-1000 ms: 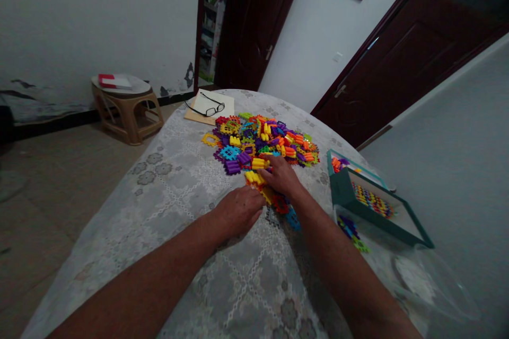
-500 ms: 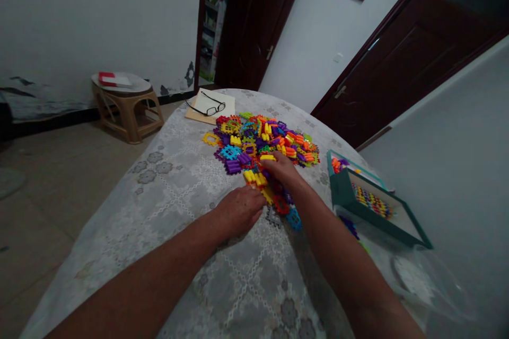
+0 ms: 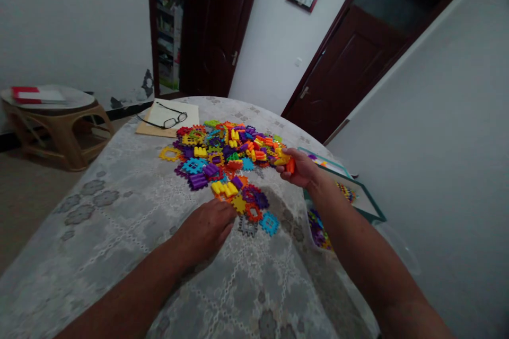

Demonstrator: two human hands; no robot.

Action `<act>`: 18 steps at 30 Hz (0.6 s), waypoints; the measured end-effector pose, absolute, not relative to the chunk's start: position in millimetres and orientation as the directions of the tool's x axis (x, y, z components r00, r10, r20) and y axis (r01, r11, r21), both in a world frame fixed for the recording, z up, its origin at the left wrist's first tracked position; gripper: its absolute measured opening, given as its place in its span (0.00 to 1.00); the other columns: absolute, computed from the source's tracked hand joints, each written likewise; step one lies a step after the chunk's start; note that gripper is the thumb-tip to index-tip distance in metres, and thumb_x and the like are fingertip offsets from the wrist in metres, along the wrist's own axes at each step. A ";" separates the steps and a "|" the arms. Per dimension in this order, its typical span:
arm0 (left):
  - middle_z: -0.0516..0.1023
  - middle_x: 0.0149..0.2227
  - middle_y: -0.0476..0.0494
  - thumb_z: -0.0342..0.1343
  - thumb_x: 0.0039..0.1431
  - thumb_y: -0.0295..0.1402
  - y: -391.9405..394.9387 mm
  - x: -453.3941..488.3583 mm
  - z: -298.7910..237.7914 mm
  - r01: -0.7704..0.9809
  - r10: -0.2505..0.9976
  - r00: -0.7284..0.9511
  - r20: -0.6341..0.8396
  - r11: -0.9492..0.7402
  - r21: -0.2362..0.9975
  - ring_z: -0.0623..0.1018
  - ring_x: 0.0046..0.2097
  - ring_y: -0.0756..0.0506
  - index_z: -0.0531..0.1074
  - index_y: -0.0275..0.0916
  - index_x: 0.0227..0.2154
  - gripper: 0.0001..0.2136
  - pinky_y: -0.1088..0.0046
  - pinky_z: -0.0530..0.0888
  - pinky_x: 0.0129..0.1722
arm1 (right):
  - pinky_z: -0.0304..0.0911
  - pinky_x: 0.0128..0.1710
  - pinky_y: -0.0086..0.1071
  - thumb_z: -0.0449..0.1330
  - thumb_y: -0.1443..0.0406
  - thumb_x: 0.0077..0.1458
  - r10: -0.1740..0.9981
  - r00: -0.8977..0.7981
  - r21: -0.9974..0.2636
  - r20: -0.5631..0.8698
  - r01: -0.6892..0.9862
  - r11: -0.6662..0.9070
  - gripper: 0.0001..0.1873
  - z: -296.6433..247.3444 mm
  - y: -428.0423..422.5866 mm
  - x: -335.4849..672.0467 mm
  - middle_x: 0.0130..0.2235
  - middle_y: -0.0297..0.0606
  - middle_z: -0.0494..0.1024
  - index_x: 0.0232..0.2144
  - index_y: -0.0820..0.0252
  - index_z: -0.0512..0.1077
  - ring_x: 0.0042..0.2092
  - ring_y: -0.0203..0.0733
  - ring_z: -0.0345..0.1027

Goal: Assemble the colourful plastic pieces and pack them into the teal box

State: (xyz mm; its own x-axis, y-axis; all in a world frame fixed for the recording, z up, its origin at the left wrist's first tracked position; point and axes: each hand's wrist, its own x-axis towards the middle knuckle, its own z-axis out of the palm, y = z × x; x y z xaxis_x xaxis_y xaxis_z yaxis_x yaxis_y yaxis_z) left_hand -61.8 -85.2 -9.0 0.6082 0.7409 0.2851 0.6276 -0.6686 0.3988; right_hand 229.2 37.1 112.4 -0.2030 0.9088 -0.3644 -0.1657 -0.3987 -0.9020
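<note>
- My right hand [image 3: 301, 168] is holding a few plastic pieces, fingers bent around them, at the right end of the pile [image 3: 234, 145]; whether they are touching it I cannot tell.
- Among these, an orange piece [image 3: 291, 166] is standing nearly upright in my view, its long axis running up and down.
- A yellow piece [image 3: 281, 160] beside it is lying more crosswise, its free end pointing left towards the pile.
- My left hand [image 3: 209, 225] is resting on the table [image 3: 131, 254], nearer the near edge, fingers curled narrow; whether they are pinching anything I cannot tell.
- Just beyond its fingertips, yellow ribbed pieces [image 3: 225, 189] are lying in a row running left to right.
- A blue square [image 3: 270, 223] is lying flat at the near right of that small cluster.
- Towards the table's far left edge, glasses [image 3: 172, 123] are lying on a pale board [image 3: 191, 111].
- Past my right forearm, a green box [image 3: 369, 204] is sitting by the right edge.
</note>
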 end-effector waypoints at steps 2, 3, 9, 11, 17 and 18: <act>0.82 0.46 0.39 0.50 0.69 0.27 -83.9 -62.9 -12.8 0.609 0.732 0.602 0.319 -0.679 0.410 0.79 0.49 0.39 0.76 0.41 0.43 0.09 0.57 0.76 0.55 | 0.54 0.17 0.19 0.63 0.61 0.59 0.946 -0.076 -0.944 -0.315 -0.078 -0.321 0.12 129.8 48.9 255.4 0.37 0.41 0.80 0.43 0.59 0.69 0.27 0.35 0.69; 0.82 0.46 0.39 0.50 0.70 0.28 -83.2 -63.4 -14.7 0.604 0.730 0.600 0.326 -0.681 0.414 0.79 0.49 0.39 0.76 0.41 0.43 0.09 0.57 0.76 0.55 | 0.54 0.17 0.19 0.64 0.61 0.60 0.957 0.014 -0.957 -0.290 -0.023 -0.290 0.12 138.0 56.6 270.1 0.38 0.41 0.80 0.43 0.59 0.69 0.28 0.35 0.70; 0.84 0.48 0.42 0.49 0.72 0.31 -81.1 -65.6 -23.0 0.586 0.709 0.569 0.418 -0.705 0.398 0.82 0.49 0.41 0.78 0.44 0.46 0.12 0.61 0.79 0.54 | 0.67 0.24 0.25 0.66 0.63 0.64 0.875 0.446 -0.939 -0.187 0.180 -0.292 0.13 161.2 104.7 356.0 0.41 0.42 0.77 0.47 0.63 0.71 0.32 0.36 0.73; 0.85 0.48 0.43 0.50 0.72 0.33 -81.0 -66.4 -24.0 0.601 0.707 0.554 0.439 -0.705 0.377 0.83 0.49 0.41 0.78 0.46 0.48 0.11 0.61 0.81 0.53 | 0.75 0.34 0.32 0.66 0.61 0.68 0.834 0.527 -0.918 -0.162 0.229 -0.323 0.15 159.0 112.1 375.1 0.47 0.44 0.78 0.52 0.64 0.73 0.39 0.40 0.76; 0.86 0.50 0.47 0.53 0.70 0.35 -80.7 -71.7 -28.6 0.632 0.716 0.532 0.453 -0.691 0.350 0.85 0.50 0.39 0.78 0.52 0.50 0.11 0.60 0.84 0.52 | 0.76 0.51 0.46 0.62 0.57 0.73 0.859 0.505 -0.881 0.082 0.440 -0.174 0.19 134.3 86.4 399.9 0.57 0.46 0.76 0.59 0.62 0.73 0.52 0.47 0.76; 0.86 0.51 0.47 0.53 0.70 0.35 -80.6 -72.5 -29.9 0.634 0.714 0.530 0.458 -0.692 0.345 0.85 0.50 0.39 0.78 0.53 0.50 0.12 0.60 0.84 0.52 | 0.76 0.49 0.45 0.62 0.57 0.72 0.870 0.470 -0.867 0.147 0.485 -0.115 0.18 129.4 77.0 402.0 0.54 0.45 0.77 0.57 0.62 0.73 0.50 0.46 0.76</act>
State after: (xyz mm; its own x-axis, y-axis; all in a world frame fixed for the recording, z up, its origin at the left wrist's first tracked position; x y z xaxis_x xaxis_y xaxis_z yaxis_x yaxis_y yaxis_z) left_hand -72.5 -80.6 -29.9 0.5301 0.7138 0.4577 0.6337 -0.6921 0.3454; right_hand 402.0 77.0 129.4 0.4703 0.8702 0.1471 0.4848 -0.1154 -0.8670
